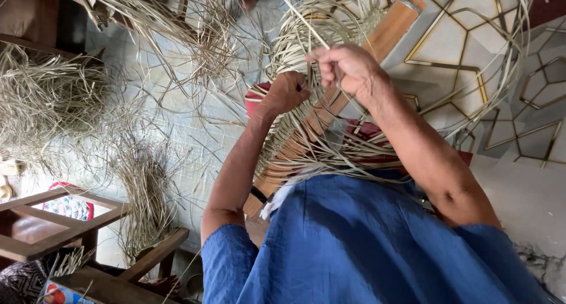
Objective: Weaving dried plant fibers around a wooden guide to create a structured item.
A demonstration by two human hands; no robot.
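Blue smock [354, 245] fills near edge. Wooden board [330, 103] slants up from lap, pale straw weave [306, 139] wrapped round it, loose ends fanning out. Left hand [287, 91] fisted on weave at board's left side. Right hand [348, 67] just above, fingers pinching one strand [298, 18]. Straw heaps [53, 97] left, wooden chair [71, 221] low left. Patterned tile [471, 50] beyond, bare at right.
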